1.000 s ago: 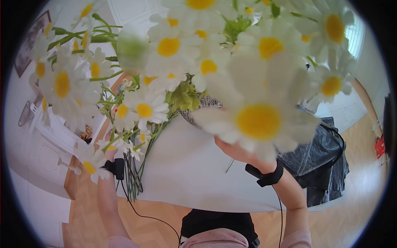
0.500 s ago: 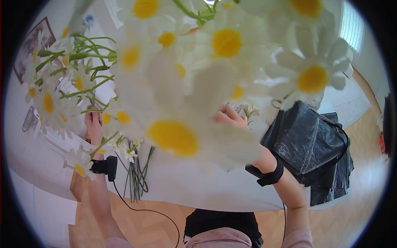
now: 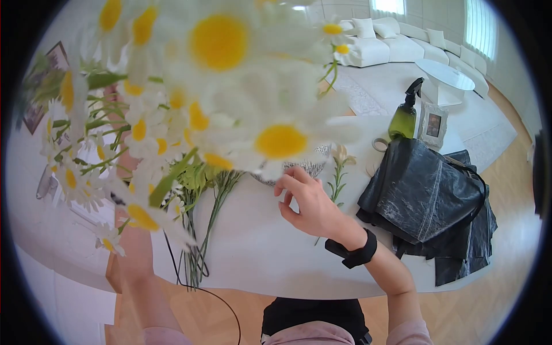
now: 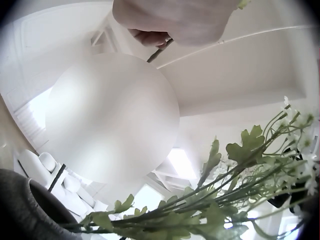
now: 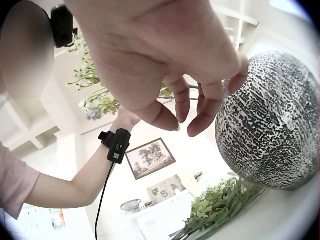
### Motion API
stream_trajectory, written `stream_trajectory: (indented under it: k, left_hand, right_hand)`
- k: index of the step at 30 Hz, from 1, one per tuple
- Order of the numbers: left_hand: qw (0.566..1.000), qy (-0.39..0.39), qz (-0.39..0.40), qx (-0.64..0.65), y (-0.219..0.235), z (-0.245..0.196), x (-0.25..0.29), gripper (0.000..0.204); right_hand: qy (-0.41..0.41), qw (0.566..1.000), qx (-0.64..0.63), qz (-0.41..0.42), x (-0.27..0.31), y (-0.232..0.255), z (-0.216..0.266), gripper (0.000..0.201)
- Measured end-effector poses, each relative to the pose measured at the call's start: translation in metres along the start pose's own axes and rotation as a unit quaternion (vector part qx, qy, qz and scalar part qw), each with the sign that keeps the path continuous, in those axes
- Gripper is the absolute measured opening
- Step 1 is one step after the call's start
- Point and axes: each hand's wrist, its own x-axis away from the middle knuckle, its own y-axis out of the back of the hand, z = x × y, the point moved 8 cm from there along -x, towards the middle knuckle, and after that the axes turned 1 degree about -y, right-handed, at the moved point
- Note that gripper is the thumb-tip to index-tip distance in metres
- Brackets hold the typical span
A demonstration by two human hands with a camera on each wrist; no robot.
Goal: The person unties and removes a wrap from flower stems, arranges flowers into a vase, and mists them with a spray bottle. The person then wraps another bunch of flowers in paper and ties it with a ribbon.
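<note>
A round black-and-white textured vase (image 5: 270, 120) stands on the table, largely hidden behind white daisies (image 3: 280, 141) in the head view. Leafy stems (image 4: 210, 200) rise from its mouth in the left wrist view. My left hand (image 4: 175, 20) is raised and pinches a dark flower stem (image 4: 159, 52); blossoms cover that hand in the head view. My right hand (image 3: 310, 201) hovers in front of the vase, fingers loosely bent and holding nothing. Beside it on the table lies a pale lily-like flower (image 3: 339, 172) with a leafy stem.
Cut green stems (image 3: 198, 247) lie on the white table (image 3: 276, 259) left of centre. On the right are a black plastic-like bag (image 3: 425, 195), a roll of tape (image 3: 379, 145), a green spray bottle (image 3: 402, 121) and a picture frame (image 3: 432, 123). A cable crosses the left forearm.
My left hand has risen from near the stems on the table to high at the left. The right hand has drawn back from the vase, and the daisies have shifted left in view.
</note>
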Motion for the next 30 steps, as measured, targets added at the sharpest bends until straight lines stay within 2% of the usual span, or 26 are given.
stream_trajectory:
  k: [1, 5, 7, 9, 13, 23, 26, 28, 30]
  left_hand:
    - [1.000, -0.012, 0.006, -0.008, -0.011, -0.046, 0.093, 0.011]
    - [0.997, -0.060, 0.027, -0.040, -0.046, -0.073, 0.087, 0.011]
    - [0.994, -0.084, 0.041, -0.056, -0.070, -0.081, 0.060, 0.012]
    - [0.990, -0.108, 0.054, -0.071, -0.091, -0.098, 0.068, 0.013]
    - [0.980, -0.150, 0.070, -0.112, -0.132, -0.122, 0.041, 0.015]
    - [0.941, -0.223, 0.079, -0.243, -0.192, -0.171, 0.008, 0.020]
    - [0.927, -0.249, 0.091, -0.267, -0.212, -0.181, -0.007, 0.022]
    - [0.916, -0.267, 0.098, -0.282, -0.214, -0.186, -0.010, 0.023]
    - [0.906, -0.284, 0.106, -0.296, -0.222, -0.191, -0.009, 0.024]
  right_hand:
    - [0.005, 1.000, -0.025, -0.004, 0.001, 0.001, -0.001, 0.020]
    - [-0.001, 1.000, -0.004, -0.021, 0.002, 0.008, -0.006, 0.016]
    - [-0.004, 0.999, -0.037, -0.010, 0.003, 0.003, -0.014, 0.017]
    - [0.002, 0.999, -0.029, -0.018, 0.002, 0.004, -0.015, 0.017]
    - [0.009, 0.999, -0.032, -0.021, 0.002, 0.005, -0.016, 0.015]
    - [-0.020, 0.998, -0.058, -0.025, 0.005, 0.020, -0.017, 0.018]
    - [0.028, 0.998, -0.022, -0.054, 0.009, 0.031, 0.001, 0.018]
    - [-0.021, 0.998, -0.033, -0.044, 0.007, 0.022, -0.012, 0.017]
    - [-0.012, 0.999, -0.034, -0.040, 0.005, 0.023, -0.014, 0.017]
